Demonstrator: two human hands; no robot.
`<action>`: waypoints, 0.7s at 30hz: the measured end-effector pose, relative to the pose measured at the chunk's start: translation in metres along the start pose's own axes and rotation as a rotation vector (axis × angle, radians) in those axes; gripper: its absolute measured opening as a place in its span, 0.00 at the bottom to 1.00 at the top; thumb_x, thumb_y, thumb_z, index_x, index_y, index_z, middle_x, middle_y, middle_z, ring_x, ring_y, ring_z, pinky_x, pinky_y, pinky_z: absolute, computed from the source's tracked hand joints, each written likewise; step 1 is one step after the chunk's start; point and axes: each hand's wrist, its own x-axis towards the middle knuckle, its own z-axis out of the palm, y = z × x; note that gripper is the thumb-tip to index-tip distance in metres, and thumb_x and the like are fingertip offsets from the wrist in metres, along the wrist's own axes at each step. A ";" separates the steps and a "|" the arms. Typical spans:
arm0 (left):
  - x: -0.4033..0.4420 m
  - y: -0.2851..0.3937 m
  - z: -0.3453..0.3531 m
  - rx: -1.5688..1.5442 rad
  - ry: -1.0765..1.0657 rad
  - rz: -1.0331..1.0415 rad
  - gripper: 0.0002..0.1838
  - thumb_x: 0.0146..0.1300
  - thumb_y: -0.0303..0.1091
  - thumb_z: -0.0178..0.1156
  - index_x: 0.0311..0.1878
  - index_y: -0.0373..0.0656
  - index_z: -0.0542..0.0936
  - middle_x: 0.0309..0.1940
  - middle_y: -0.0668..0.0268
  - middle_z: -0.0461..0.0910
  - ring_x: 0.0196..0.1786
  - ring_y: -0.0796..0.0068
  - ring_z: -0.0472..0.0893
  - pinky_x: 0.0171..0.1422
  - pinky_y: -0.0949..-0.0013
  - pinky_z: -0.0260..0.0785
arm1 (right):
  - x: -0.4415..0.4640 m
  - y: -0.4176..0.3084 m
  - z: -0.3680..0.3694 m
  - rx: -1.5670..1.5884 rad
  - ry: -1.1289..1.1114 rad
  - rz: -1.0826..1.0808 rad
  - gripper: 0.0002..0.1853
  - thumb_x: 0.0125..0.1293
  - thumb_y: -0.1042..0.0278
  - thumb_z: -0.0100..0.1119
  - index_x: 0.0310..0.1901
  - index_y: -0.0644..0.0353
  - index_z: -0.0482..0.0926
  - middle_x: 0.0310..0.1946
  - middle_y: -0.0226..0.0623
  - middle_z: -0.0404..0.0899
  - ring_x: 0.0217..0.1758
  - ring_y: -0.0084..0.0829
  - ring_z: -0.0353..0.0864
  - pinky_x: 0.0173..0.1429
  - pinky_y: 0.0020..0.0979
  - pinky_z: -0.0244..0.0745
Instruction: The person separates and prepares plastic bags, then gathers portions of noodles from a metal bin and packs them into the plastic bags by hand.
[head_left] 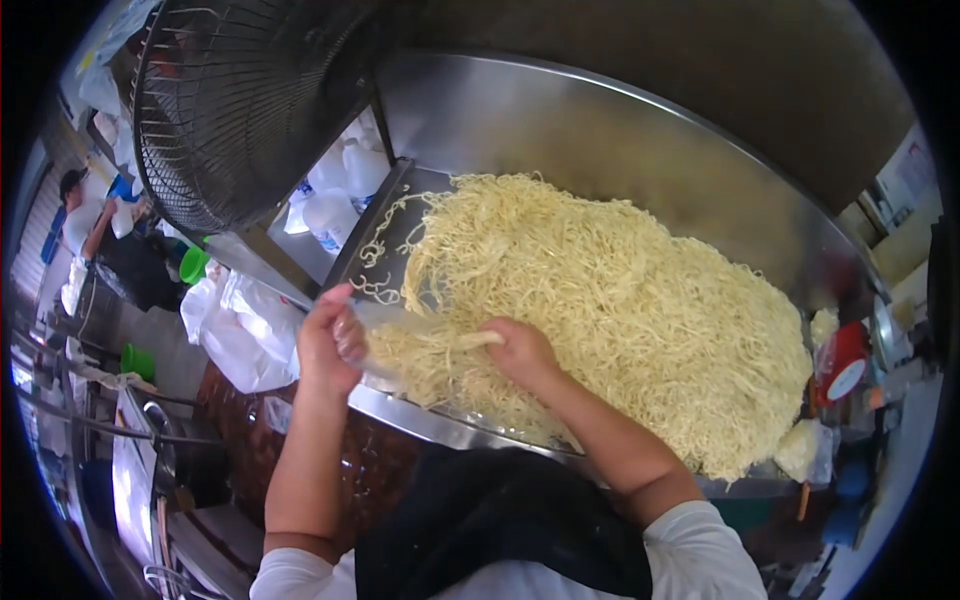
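Observation:
A large heap of pale yellow noodles [630,310] covers most of a stainless steel tray [500,120] in front of me. At the tray's near left edge, my left hand [332,342] is closed on a thin clear plastic bag [382,378]. My right hand [522,352] grips a bunch of noodles [478,341] between thumb and fingers, low over the near side of the heap. More noodles hang between the two hands, beside the bag. How many of them lie inside the bag I cannot tell.
A big fan [250,110] stands at upper left. White plastic bags [250,325] hang left of the tray, near white jugs [345,180]. A red container [842,362] and a small bagged portion [800,450] sit at right. Another person [105,235] works at far left.

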 end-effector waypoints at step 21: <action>-0.053 -0.009 0.069 0.285 -0.110 0.216 0.14 0.62 0.31 0.64 0.50 0.39 0.79 0.40 0.67 0.82 0.40 0.76 0.81 0.44 0.72 0.74 | 0.021 -0.013 -0.038 -0.386 -0.152 -0.043 0.22 0.46 0.60 0.74 0.45 0.53 0.83 0.39 0.43 0.83 0.45 0.46 0.79 0.57 0.41 0.71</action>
